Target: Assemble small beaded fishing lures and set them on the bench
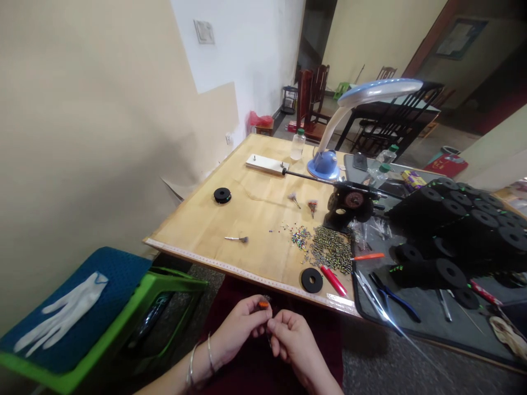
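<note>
My left hand (242,323) is closed in front of the table's near edge, with a small orange item (263,304) sticking out between thumb and fingers. A dark tuft shows beside it; its kind is too small to tell. Close against it, my right hand (294,337) is pinched, thumb against forefinger, and what lies in that pinch is hidden. Beyond the hands, a black foam disc (312,280) and a red tube-shaped piece (334,281) lie at the table edge. Farther in are a pile of small striped pieces (331,249) and coloured beads (300,237).
Along the table's (197,219) front edge runs a white measuring tape (230,270). A blue lamp (323,163) and a black crank device (349,203) stand behind. On the right mat are scissors (376,299), pliers (395,302) and black foam rolls (453,230). A white glove (66,312) covers part of a stool.
</note>
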Tool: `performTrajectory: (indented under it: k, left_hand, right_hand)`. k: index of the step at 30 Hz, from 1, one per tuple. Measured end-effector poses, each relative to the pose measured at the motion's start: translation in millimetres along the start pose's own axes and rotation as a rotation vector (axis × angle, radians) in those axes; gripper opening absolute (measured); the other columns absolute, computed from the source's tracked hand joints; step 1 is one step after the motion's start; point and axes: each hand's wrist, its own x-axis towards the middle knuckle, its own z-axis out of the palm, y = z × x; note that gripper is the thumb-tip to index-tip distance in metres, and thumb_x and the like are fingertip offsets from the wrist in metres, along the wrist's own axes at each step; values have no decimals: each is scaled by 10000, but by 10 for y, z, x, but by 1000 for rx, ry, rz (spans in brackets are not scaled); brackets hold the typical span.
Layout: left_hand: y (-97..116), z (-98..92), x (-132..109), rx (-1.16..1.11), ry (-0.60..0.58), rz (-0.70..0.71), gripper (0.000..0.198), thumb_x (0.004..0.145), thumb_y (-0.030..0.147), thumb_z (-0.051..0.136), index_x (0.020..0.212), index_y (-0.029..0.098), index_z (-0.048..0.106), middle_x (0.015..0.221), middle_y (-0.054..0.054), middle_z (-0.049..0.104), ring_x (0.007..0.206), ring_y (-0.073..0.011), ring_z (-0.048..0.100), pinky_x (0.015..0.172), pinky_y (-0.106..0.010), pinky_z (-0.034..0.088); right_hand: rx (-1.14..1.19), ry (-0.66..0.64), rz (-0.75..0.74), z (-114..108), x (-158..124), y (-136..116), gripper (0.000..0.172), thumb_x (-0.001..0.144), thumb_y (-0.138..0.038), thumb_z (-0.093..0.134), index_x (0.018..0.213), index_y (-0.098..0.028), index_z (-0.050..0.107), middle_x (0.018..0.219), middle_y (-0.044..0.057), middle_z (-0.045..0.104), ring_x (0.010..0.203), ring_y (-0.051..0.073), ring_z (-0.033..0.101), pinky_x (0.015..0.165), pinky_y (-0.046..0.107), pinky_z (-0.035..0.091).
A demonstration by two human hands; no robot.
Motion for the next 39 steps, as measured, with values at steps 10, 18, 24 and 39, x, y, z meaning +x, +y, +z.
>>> performTrajectory:
  k: [10, 18, 24, 39]
  left_hand:
    - [-5, -11, 12, 109, -27, 68, 128, 681, 236, 653, 703, 160, 551, 577, 71, 476, 490, -74, 406, 471, -201, 294]
    - [-24, -13, 2, 278, -57, 207, 162, 747, 284, 623, 710, 152, 536, 617, 54, 497, 540, -93, 434, 526, -218, 367]
    - [-58, -5, 7, 293, -63, 196, 147, 743, 269, 615, 706, 155, 531, 623, 48, 508, 540, -97, 448, 520, -218, 376]
    - [-44, 0, -2, 294, -38, 202, 24, 694, 182, 532, 675, 167, 537, 577, 59, 476, 519, -96, 410, 518, -217, 338]
  right_hand:
    - [38, 21, -7, -17, 3, -14, 414, 680, -540, 693, 627, -183, 491, 353, -67, 538, 263, 17, 247, 308, 169, 96]
    - [11, 79, -81, -27, 16, -47, 445, 657, -581, 698, 728, -191, 495, 348, -83, 532, 263, 21, 234, 315, 162, 126]
    - [43, 107, -106, -31, 20, -23, 446, 660, -579, 708, 732, -186, 509, 345, -85, 515, 283, 22, 228, 329, 164, 121]
    - [173, 163, -186, -46, 58, 61, 416, 729, -564, 669, 742, -186, 496, 372, -130, 375, 356, 37, 193, 376, 182, 103]
